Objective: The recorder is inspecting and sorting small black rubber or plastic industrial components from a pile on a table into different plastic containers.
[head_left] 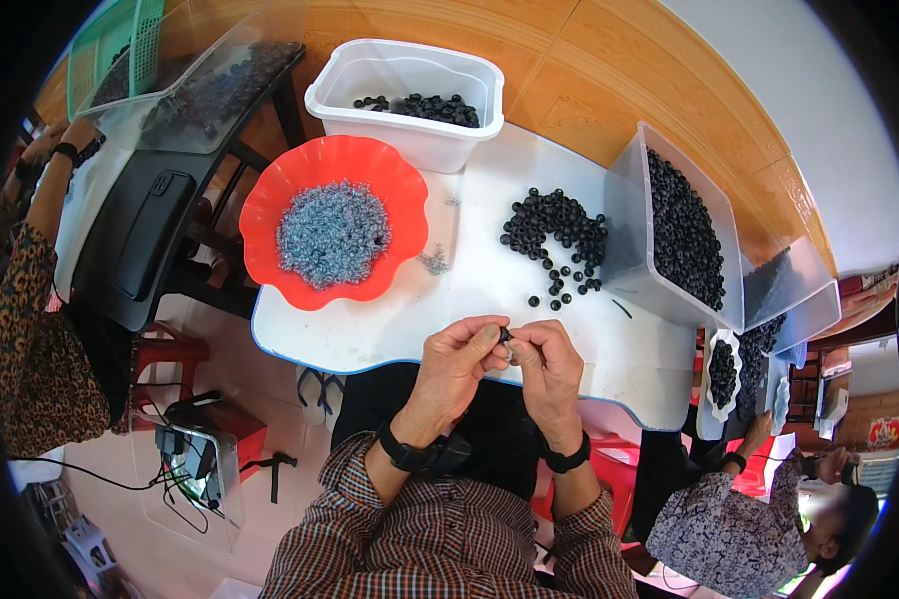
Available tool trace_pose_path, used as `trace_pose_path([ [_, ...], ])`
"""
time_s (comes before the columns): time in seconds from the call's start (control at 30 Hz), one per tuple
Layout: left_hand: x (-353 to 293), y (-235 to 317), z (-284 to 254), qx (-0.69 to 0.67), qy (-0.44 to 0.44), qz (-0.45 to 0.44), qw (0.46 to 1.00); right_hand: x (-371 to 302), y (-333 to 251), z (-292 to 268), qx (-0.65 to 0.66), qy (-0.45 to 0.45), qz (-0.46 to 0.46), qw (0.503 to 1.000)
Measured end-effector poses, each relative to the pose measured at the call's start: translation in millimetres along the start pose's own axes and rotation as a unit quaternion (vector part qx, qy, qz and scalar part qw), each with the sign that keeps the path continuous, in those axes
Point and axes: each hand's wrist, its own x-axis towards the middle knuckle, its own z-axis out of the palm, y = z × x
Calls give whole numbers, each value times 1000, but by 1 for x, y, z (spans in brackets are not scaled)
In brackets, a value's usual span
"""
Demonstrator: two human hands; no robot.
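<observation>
Above the table's near edge, my two hands meet at the fingertips. My left hand [453, 367] is closed, pinching a small black round part [503, 335] between thumb and finger. My right hand [546, 371] is closed too, its thumb and forefinger pressed against that part; a tiny pale bit shows there, too small to name. Beyond my hands, loose black round parts [559, 228] lie in a heap on the white table [370, 333]. At the left, a red scalloped bowl [410, 245] holds a mound of small clear bluish pieces [332, 235].
A white tub [459, 148] with black parts stands at the back. On the right, a clear bin [624, 235] is filled with black parts. A thin black strip [621, 308] lies near it. Other people work at the left [45, 349] and lower right [734, 529].
</observation>
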Motion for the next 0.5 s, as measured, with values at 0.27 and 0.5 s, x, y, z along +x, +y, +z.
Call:
trace_pose_path([
  [0.27, 0, 1, 0, 42, -2, 13, 999, 5, -6, -1, -22, -17, -8, 1000],
  [0.5, -2, 2, 0, -2, 18, 8, 1000, -1, -8, 10, -47, 21, -18, 999],
])
